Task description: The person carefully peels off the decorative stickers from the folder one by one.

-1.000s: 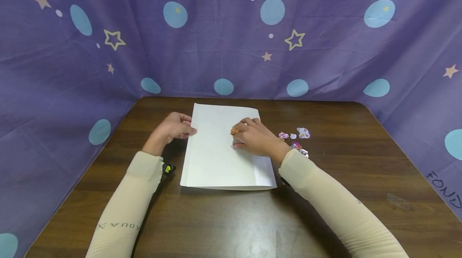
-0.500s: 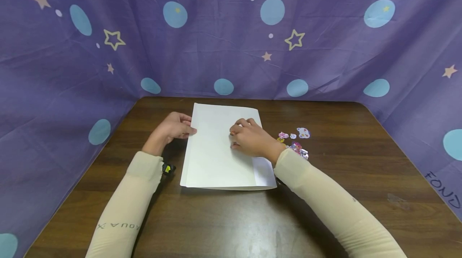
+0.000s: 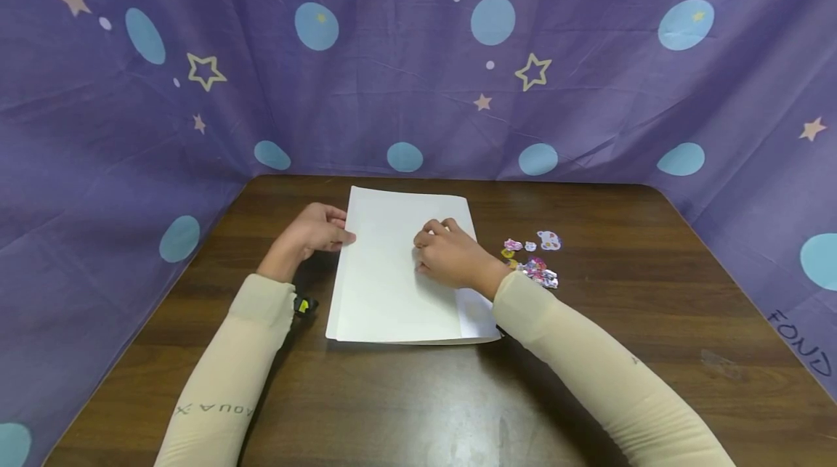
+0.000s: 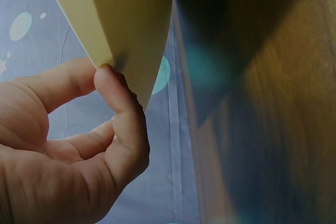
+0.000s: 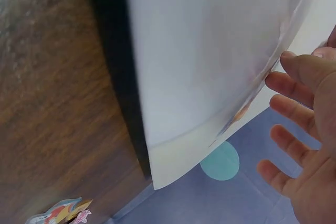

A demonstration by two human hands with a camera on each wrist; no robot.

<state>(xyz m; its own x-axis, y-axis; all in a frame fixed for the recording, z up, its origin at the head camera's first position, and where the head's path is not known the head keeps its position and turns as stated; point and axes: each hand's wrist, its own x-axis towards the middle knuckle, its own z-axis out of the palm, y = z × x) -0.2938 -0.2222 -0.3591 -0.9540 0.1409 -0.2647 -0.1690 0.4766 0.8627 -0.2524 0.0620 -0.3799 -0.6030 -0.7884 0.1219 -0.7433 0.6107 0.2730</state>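
A white paper folder (image 3: 386, 285) lies on the wooden table, its near edge slightly parted. My left hand (image 3: 319, 229) pinches the folder's left edge between thumb and index finger; the left wrist view shows this grip (image 4: 123, 103) close up. Over the folder's right half is my right hand (image 3: 447, 253), fingers bent loosely. In the right wrist view the thumb and index fingertips (image 5: 271, 80) meet the sheet, beside small coloured patches (image 5: 241, 114) seen nearly edge-on. The other fingers are spread apart. Whatever lies under this hand is hidden in the head view.
Right of the folder, several colourful stickers (image 3: 536, 271) lie loosely together, with a white bear-shaped one (image 3: 549, 240) just behind. A paler rectangle (image 3: 476, 314) shows at the folder's lower right. Purple patterned cloth (image 3: 405, 75) hangs behind and beside the table (image 3: 392, 401).
My right hand has shifted slightly left and down over the folder, and the orange piece at its fingertips is now hidden. More of the stickers show. The left hand stays put.
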